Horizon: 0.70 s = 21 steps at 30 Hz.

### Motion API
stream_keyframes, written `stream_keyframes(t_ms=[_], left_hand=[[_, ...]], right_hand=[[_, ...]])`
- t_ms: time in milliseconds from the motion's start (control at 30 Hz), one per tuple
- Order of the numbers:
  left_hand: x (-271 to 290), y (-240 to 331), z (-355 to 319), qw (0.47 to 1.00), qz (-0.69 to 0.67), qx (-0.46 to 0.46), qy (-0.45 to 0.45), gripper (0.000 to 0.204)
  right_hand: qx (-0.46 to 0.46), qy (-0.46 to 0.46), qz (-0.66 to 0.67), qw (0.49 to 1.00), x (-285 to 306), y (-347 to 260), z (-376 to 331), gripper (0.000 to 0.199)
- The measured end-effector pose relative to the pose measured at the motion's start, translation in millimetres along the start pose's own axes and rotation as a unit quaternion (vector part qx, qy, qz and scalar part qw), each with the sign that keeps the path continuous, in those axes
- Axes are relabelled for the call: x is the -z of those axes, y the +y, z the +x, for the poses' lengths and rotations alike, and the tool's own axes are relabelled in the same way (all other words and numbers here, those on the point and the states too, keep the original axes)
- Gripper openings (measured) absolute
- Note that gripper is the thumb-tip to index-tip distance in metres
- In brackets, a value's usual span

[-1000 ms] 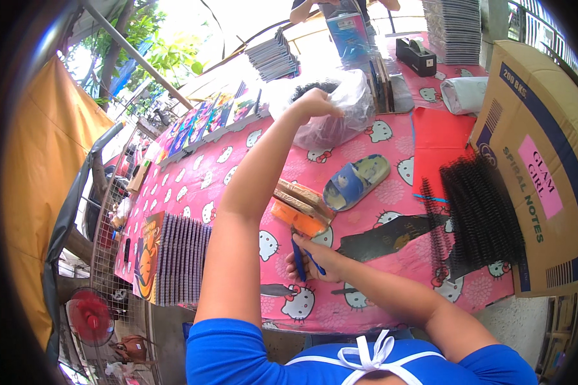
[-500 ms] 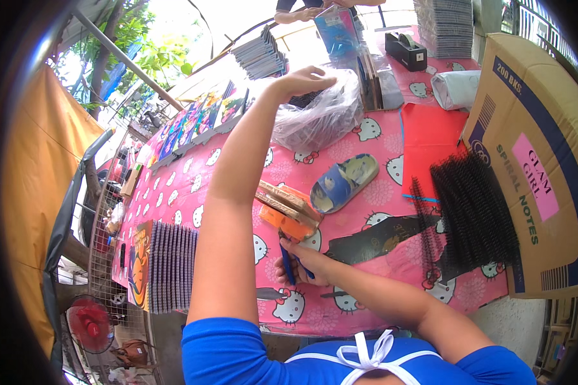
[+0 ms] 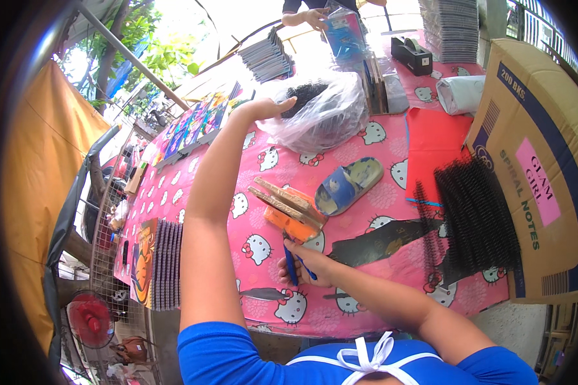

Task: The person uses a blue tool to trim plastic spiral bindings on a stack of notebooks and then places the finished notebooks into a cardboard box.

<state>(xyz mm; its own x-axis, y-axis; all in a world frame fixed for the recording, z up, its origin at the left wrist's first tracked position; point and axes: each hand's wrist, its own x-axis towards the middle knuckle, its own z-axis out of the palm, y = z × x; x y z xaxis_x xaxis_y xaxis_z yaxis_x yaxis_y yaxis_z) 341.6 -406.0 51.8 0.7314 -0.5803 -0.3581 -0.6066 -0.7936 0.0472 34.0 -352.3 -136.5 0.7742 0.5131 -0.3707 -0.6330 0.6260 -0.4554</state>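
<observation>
Overhead, the left hand (image 3: 266,109) is reaching, fingers spread, beside a clear plastic bag of black coils (image 3: 321,115); the right hand (image 3: 308,266) is gripping a thin blue pen (image 3: 291,266).

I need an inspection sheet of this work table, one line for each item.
Surface: table with pink cartoon-cat cloth.
Job's things: clear plastic bag with black coils inside; blue tool.
Clutter: sandal, orange device, black spiral combs, cardboard box, notebook stacks.
Grippers: left hand touches the bag; right hand grips the blue tool.
Cables: nothing seen.
Surroundings: red fan, trees, another person's hand.
</observation>
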Motion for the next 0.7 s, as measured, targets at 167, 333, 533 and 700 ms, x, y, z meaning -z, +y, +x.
stream_keyframes(t_ms=[167,333,533,700], left_hand=[[15.8,-28.0,21.2,0.990,-0.060,0.086,0.093,0.070],[5.9,1.1,58.2,0.955,0.099,0.095,0.264,0.049],[-11.0,-43.4,97.9,0.965,0.072,0.126,0.221,0.033],[15.8,-73.3,114.1,0.976,0.139,0.129,0.109,0.036]], right_hand=[[-0.010,-0.006,0.002,1.000,-5.4,4.5,0.2,0.058],[0.002,0.013,0.013,1.000,2.1,-2.3,-1.5,0.058],[0.007,-0.009,0.023,1.000,8.2,2.3,4.8,0.062],[-0.011,-0.022,0.024,0.999,0.8,6.0,3.8,0.061]])
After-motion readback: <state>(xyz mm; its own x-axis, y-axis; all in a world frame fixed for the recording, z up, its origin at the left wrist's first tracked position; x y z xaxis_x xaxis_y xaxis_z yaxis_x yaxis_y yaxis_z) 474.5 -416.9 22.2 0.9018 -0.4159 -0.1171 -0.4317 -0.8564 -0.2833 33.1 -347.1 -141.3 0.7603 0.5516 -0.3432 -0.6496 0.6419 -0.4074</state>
